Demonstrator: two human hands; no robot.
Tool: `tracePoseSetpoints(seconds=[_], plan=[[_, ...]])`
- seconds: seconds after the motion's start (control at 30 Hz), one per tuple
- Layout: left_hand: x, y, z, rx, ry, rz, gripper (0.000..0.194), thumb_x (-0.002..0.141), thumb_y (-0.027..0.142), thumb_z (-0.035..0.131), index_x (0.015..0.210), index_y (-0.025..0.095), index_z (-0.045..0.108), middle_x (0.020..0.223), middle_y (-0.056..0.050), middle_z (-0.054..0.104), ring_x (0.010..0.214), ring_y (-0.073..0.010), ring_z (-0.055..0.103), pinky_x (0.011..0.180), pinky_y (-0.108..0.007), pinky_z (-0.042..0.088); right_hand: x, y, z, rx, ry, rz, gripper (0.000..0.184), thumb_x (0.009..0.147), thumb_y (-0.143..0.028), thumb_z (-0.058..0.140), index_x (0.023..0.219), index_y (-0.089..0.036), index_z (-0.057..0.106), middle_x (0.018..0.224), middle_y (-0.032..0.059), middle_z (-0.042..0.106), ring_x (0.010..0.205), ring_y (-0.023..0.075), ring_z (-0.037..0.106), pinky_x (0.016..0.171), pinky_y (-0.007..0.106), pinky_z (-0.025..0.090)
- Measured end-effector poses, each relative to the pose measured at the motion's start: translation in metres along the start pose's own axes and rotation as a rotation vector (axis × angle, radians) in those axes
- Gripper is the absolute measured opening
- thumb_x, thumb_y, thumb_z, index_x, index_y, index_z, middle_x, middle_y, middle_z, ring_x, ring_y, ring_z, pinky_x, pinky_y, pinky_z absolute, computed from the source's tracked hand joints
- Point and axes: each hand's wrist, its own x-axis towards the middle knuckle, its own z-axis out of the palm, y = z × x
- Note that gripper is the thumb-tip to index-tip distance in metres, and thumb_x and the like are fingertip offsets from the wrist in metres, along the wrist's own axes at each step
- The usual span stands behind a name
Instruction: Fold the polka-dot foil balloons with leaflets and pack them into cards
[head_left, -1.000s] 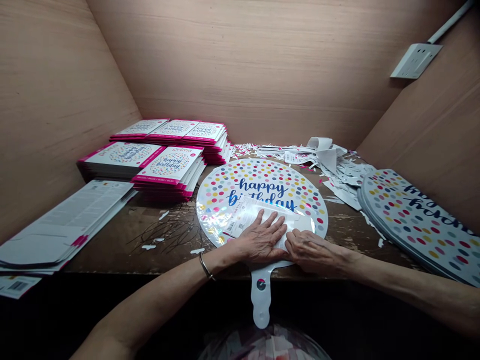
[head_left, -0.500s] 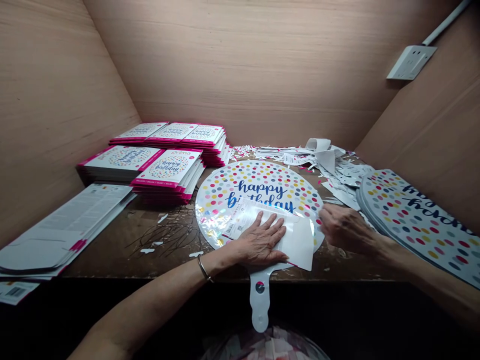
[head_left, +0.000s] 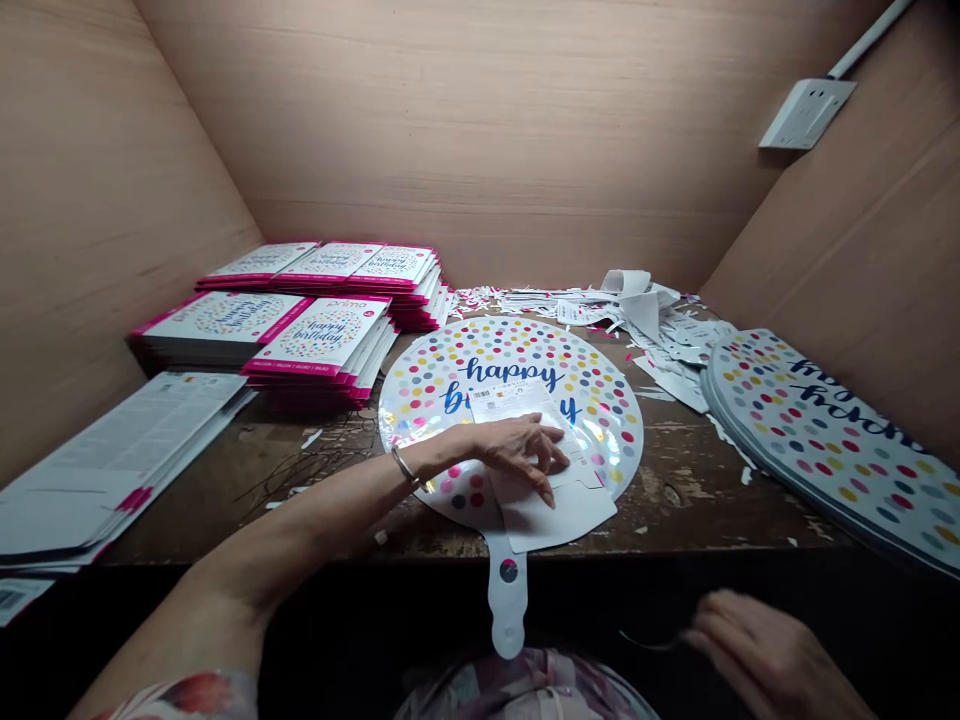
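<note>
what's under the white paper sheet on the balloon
The foil balloon lies under the white paper sheet, with the left hand on top. The sheet hides part of the "happy birthday" lettering and dots; that print cannot be seen.

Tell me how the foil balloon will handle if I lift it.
The balloon lies flat, so it is probably light and floppy. Its glossy foil may feel slippery. Its tail, past the table edge, could bend first.
</note>
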Motion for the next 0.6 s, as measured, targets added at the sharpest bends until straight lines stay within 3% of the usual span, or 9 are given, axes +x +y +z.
tracePoseSetpoints(seconds=[0.07, 0.13, 0.23, 0.4, 0.6], plan=[[-0.008, 0.015, 0.01, 0.181, 0.078, -0.003, 0.029, 0.075, 0.045, 0.064, 0.074, 0.016, 0.066, 0.13, -0.007, 0.05, 0.13, -0.0301, 0.03, 0.107, -0.05, 0.009, 0.041, 0.0, -0.011, -0.016, 0.076, -0.035, 0.026, 0.085, -0.021, 0.051, 0.109, -0.021, 0.058, 0.11, 0.011, 0.06, 0.099, 0.0228, 0.057, 0.082, 0.036, 0.05], [-0.019, 0.031, 0.026, 0.348, 0.189, -0.052, 0.042, 0.071, 0.054, 0.064, 0.085, 0.014, 0.065, 0.13, -0.015, 0.046, 0.124, -0.0328, 0.036, 0.106, -0.053, 0.012, 0.081, 0.001, -0.015, -0.032, 0.086, -0.107, 0.037, 0.084, -0.023, 0.054, 0.12, -0.016, 0.051, 0.129, 0.0154, 0.047, 0.119, 0.0286, 0.042, 0.096, 0.046, 0.04], [-0.038, 0.051, 0.058, 0.473, 0.297, -0.186, 0.062, 0.072, 0.062, 0.057, 0.103, 0.009, 0.057, 0.112, -0.018, 0.054, 0.104, -0.0285, 0.05, 0.101, -0.049, 0.026, 0.119, 0.002, -0.009, -0.003, 0.03, -0.208, 0.038, 0.084, -0.025, 0.055, 0.12, -0.015, 0.051, 0.131, 0.0146, 0.045, 0.123, 0.029, 0.038, 0.1, 0.05, 0.036], [-0.054, 0.063, 0.099, 0.555, 0.396, -0.306, 0.051, 0.081, 0.052, 0.051, 0.106, 0.008, 0.053, 0.107, -0.015, 0.054, 0.107, -0.0283, 0.046, 0.101, -0.047, 0.029, 0.128, 0.0, 0.01, 0.087, 0.059, -0.297, 0.024, 0.088, -0.023, 0.049, 0.11, -0.018, 0.056, 0.119, 0.0109, 0.057, 0.109, 0.023, 0.052, 0.096, 0.047, 0.041], [-0.057, 0.058, 0.1, 0.5, 0.463, -0.263, 0.027, 0.089, 0.033, 0.043, 0.093, 0.011, 0.057, 0.095, -0.011, 0.057, 0.101, -0.0229, 0.05, 0.096, -0.041, 0.038, 0.128, -0.008, 0.014, 0.12, 0.229, -0.301, 0.022, 0.091, -0.014, 0.04, 0.102, -0.015, 0.059, 0.1, 0.0095, 0.065, 0.096, 0.0189, 0.058, 0.086, 0.036, 0.046]])
